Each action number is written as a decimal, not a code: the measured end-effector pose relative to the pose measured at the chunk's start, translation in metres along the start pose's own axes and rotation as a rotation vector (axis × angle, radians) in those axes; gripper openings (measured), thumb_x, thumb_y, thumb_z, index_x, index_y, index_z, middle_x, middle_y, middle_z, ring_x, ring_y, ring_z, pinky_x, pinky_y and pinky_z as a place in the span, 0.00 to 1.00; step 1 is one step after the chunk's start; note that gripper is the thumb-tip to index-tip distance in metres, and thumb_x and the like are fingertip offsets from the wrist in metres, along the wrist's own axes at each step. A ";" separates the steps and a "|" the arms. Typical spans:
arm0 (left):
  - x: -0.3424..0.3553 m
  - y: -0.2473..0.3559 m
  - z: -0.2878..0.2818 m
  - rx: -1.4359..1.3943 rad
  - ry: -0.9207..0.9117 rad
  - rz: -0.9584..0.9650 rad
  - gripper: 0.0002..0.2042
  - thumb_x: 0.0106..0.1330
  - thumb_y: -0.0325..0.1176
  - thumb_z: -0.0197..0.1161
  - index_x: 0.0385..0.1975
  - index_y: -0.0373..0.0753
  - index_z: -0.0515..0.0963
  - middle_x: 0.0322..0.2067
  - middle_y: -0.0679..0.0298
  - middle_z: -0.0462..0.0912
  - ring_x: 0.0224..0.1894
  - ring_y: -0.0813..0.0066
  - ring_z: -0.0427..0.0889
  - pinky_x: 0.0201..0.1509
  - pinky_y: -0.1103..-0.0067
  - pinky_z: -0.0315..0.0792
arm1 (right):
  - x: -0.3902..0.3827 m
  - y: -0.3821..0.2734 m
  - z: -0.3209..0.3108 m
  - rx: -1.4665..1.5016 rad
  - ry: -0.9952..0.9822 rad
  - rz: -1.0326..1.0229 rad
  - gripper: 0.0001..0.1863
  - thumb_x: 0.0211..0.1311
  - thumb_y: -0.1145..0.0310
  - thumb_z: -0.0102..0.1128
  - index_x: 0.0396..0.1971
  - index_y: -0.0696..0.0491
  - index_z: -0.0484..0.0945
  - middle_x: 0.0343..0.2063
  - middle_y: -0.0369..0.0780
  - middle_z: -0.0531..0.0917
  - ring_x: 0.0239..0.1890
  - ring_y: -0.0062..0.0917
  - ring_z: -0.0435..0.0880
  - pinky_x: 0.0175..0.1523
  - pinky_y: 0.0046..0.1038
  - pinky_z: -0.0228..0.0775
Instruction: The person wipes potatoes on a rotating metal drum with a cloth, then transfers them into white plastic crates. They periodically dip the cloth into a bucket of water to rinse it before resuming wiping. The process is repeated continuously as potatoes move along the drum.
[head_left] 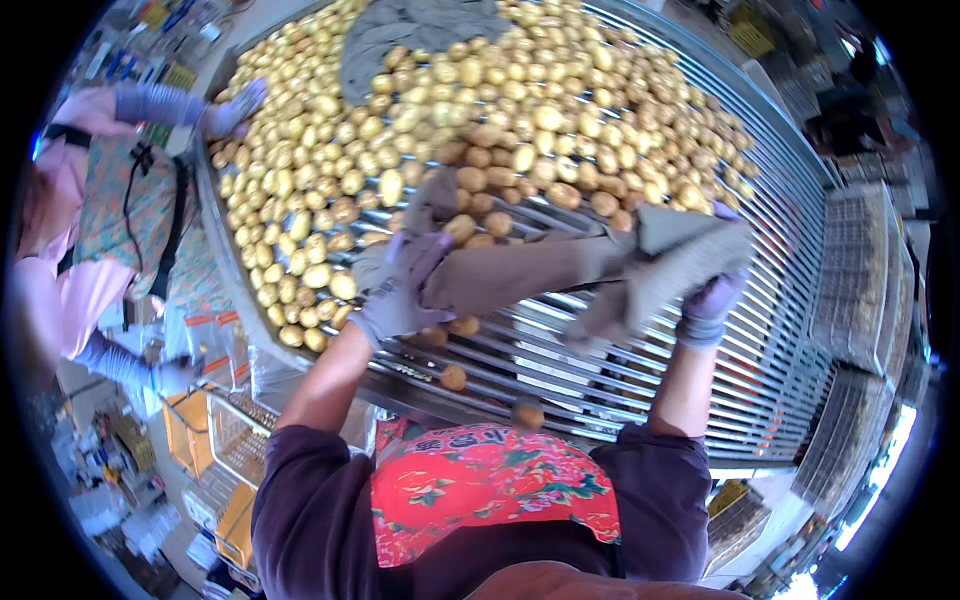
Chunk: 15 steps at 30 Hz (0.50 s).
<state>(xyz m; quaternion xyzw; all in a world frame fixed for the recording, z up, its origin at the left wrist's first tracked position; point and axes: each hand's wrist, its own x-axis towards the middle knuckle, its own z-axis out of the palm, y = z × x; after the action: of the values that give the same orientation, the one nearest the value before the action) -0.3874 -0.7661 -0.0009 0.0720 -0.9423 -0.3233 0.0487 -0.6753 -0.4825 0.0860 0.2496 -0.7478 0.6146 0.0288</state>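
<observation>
A crumpled grey-brown cloth (530,270) stretches between my two gloved hands over the slatted metal rack (770,300). My left hand (400,290), in a light purple-grey glove, grips its left end, with some fingers smeared by motion. My right hand (712,288) holds the other end at the right, fingers partly hidden behind the fabric. Many yellow potatoes (548,117) lie on the rack beyond and left of the cloth; a few loose brown ones (452,376) are below it. Another grey cloth (400,30) rests on the potatoes at the top.
At the left stands a co-worker (130,210), one gloved hand (235,110) at the rack's edge. Orange crates (188,430) sit low at lower left. Wire-mesh stacked trays (845,280) line the right side. Another person (848,130) is at upper right.
</observation>
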 end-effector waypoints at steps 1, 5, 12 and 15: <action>0.009 0.004 0.006 0.135 -0.044 -0.038 0.47 0.46 0.51 0.72 0.67 0.38 0.60 0.60 0.56 0.69 0.67 0.57 0.61 0.73 0.56 0.42 | -0.001 0.020 -0.050 -0.094 0.060 -0.130 0.35 0.70 0.42 0.39 0.54 0.62 0.72 0.50 0.43 0.78 0.50 0.28 0.77 0.57 0.32 0.67; 0.068 0.049 0.048 0.198 -0.223 -0.198 0.30 0.49 0.45 0.69 0.54 0.39 0.74 0.49 0.52 0.78 0.55 0.53 0.74 0.64 0.60 0.61 | 0.006 0.067 -0.210 -0.414 0.341 -0.252 0.30 0.70 0.48 0.42 0.56 0.61 0.71 0.49 0.47 0.77 0.52 0.30 0.74 0.62 0.33 0.63; 0.143 0.206 0.180 -0.341 -0.165 0.304 0.21 0.54 0.42 0.67 0.46 0.39 0.79 0.38 0.54 0.81 0.42 0.52 0.78 0.49 0.62 0.70 | -0.009 0.291 -0.417 -0.704 0.735 -0.024 0.18 0.69 0.67 0.42 0.53 0.55 0.73 0.45 0.39 0.79 0.46 0.24 0.77 0.57 0.26 0.66; 0.141 0.215 0.203 -0.400 -0.330 0.291 0.21 0.57 0.46 0.67 0.44 0.38 0.79 0.38 0.52 0.80 0.41 0.51 0.77 0.47 0.63 0.70 | 0.037 0.333 -0.334 -0.869 0.492 0.076 0.16 0.66 0.73 0.47 0.51 0.56 0.77 0.38 0.34 0.81 0.37 0.20 0.78 0.45 0.23 0.71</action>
<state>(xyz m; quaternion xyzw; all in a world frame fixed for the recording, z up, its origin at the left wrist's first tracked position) -0.5766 -0.4991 -0.0219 -0.1286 -0.8555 -0.4994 -0.0461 -0.9321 -0.1438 -0.1209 0.0347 -0.9144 0.2875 0.2830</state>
